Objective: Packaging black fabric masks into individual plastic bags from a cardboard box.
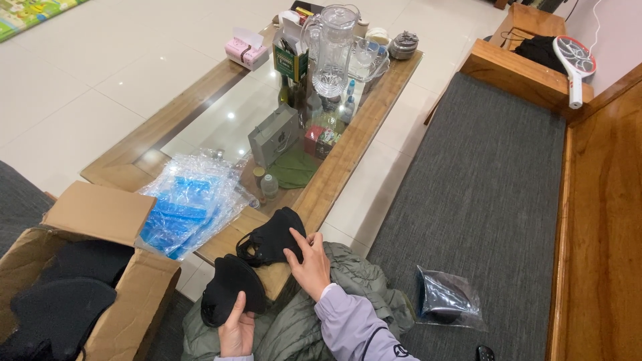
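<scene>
Two hands, two black fabric face masks at the near edge of a wood-framed glass worktop (200, 93).

The left hand (235, 329) grips one black fabric face mask (227, 287) by its lower edge, at 6 o'clock in the view. The right hand (309, 262) rests its fingertips on a second black fabric mask (271, 239) lying on the worktop's wooden rim. At 9 o'clock from it lies a pile of clear and blue plastic bags (190, 200); at 8 o'clock stands an open cardboard box (100, 220).
</scene>
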